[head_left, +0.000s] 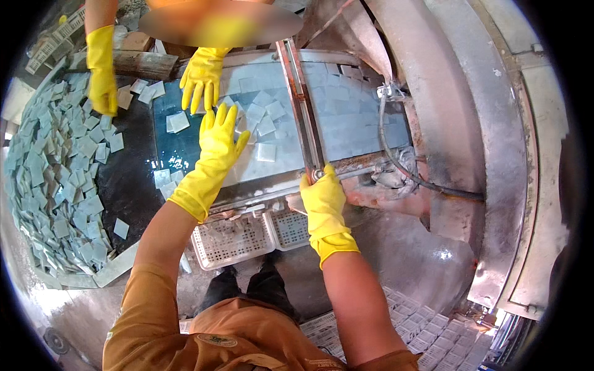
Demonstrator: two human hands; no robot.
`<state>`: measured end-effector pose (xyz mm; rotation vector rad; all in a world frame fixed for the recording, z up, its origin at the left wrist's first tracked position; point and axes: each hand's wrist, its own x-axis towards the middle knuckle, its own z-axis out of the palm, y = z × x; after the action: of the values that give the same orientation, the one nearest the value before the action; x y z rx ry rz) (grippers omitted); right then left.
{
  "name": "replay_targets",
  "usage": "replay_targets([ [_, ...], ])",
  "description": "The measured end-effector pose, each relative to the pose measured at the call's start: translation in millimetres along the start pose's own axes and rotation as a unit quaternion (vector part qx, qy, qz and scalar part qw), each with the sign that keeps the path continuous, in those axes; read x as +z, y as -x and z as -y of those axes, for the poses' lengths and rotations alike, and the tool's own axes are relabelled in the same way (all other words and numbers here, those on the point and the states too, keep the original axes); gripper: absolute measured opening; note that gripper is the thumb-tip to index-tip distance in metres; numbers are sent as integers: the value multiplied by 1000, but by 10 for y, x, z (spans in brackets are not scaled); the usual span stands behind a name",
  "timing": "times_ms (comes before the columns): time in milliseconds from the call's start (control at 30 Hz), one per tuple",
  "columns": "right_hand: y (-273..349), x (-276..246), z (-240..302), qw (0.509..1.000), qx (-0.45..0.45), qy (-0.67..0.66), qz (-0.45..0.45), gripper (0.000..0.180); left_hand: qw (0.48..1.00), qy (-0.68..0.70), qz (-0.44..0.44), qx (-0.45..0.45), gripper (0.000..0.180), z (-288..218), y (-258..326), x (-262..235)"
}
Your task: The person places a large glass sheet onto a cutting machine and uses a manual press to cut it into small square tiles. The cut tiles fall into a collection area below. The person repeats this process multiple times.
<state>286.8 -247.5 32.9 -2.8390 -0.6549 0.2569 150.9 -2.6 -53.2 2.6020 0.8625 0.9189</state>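
Observation:
Yellow rubber gloves cover both my hands. My left hand [218, 141] reaches over the wet belt [232, 172], open with its fingers stretched, beside several thin, pale square tiles [266, 153]. Its fingertips come close to a co-worker's gloved hand [203, 77], which hangs fingers down from the far side; whether they touch I cannot tell. My right hand [323, 201] is closed at the near end of a rusty slotted metal bar [298, 102] that spans the belt. Part of its grip is hidden beneath the glove.
A big heap of square tiles [59, 179] fills the left side. The co-worker's other gloved hand [104, 93] is beside it. White perforated baskets [235, 240] sit below the belt's near edge. A hose [396, 157] curves down at the right, beside large metal machine panels [451, 111].

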Motion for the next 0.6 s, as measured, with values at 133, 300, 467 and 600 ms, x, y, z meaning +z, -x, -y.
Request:
replay_targets([
  [133,10,33,-27,1000,2,0,3,62,997,-10,67,-44,74,-243,-205,224],
  [300,10,-22,-6,1000,7,-14,11,61,996,-6,85,27,70,-694,-428,506],
  [467,-13,-45,4,1000,-1,-18,13,58,993,48,80,71,72,-511,-481,761],
  [600,-10,-29,-10,999,3,-35,21,59,980,-26,132,149,68,-93,-295,484],
])
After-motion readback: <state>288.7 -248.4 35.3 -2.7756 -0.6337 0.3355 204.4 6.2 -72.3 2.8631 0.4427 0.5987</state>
